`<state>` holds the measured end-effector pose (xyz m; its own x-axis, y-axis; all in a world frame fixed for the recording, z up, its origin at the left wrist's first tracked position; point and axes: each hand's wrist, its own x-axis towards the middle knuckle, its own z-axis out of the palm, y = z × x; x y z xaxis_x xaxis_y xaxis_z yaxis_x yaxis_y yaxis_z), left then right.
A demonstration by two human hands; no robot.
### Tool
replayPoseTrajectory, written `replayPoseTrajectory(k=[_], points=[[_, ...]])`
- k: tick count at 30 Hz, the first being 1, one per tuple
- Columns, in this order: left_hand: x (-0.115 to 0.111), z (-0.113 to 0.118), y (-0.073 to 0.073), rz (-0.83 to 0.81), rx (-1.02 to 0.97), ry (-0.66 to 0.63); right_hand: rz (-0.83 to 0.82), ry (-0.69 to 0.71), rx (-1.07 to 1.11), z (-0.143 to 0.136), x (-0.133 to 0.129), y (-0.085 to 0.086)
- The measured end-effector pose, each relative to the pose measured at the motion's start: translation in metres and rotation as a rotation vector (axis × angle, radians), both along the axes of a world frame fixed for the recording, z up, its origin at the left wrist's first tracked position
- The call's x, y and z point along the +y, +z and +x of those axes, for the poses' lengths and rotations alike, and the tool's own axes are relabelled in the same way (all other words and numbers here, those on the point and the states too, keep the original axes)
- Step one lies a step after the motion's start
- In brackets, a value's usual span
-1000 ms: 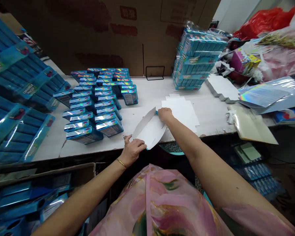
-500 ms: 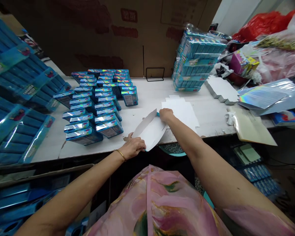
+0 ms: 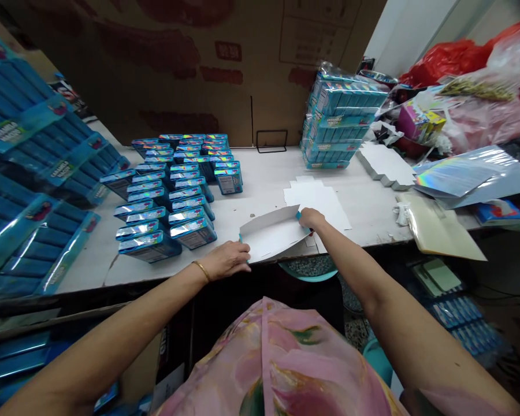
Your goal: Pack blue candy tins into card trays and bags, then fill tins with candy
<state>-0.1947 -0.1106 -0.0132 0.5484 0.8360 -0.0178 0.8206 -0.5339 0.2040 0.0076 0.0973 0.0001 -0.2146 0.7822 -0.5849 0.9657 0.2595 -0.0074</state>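
Frame centre: left hand (image 3: 223, 260), right hand (image 3: 312, 218) pinch opposite ends of white tray (image 3: 271, 236); likely folding; next calls for squaring corners.

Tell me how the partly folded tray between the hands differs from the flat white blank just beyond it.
The tray has a raised long side; the blank lies flat. The left hand and right hand hold the tray at its ends, while the blank rests on the table. Blue shows at the tray's ends; the blank's visible face is white. Both show white surfaces upward.
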Motion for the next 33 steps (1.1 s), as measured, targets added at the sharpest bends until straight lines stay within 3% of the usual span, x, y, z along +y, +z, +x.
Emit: replayPoseTrajectory(k=[6,9,12,14,16,19,21,25,28,33], points=[[0.002,0.004,-0.002,0.009,-0.105,0.071,0.026,0.032,0.07,0.011,-0.006,0.01],[0.0,0.003,-0.002,0.005,-0.123,0.114,0.297,0.151,0.257,0.032,-0.033,0.02],[-0.001,0.0,-0.002,-0.041,-0.171,0.156,0.609,0.522,0.591,0.051,-0.082,0.019],[-0.001,-0.003,-0.002,-0.074,-0.209,0.159,0.608,0.834,0.699,0.057,-0.111,0.009],[-0.001,-0.005,-0.003,-0.109,-0.237,0.193,0.623,0.951,0.702,0.056,-0.127,-0.006],[-0.004,-0.001,-0.005,-0.111,-0.283,0.329,0.653,0.927,0.674,0.048,-0.125,-0.028],[-0.008,0.008,-0.006,0.008,-0.25,0.415,0.614,0.892,0.668,0.044,-0.118,-0.036],[-0.013,0.038,-0.007,0.231,-0.013,0.384,0.522,0.795,0.625,0.039,-0.11,-0.033],[-0.01,0.055,-0.009,0.162,0.088,0.341,0.459,0.845,0.553,0.036,-0.11,-0.027],[0.006,0.063,-0.009,-0.022,0.11,0.385,0.364,0.88,0.412,0.029,-0.101,-0.021]])
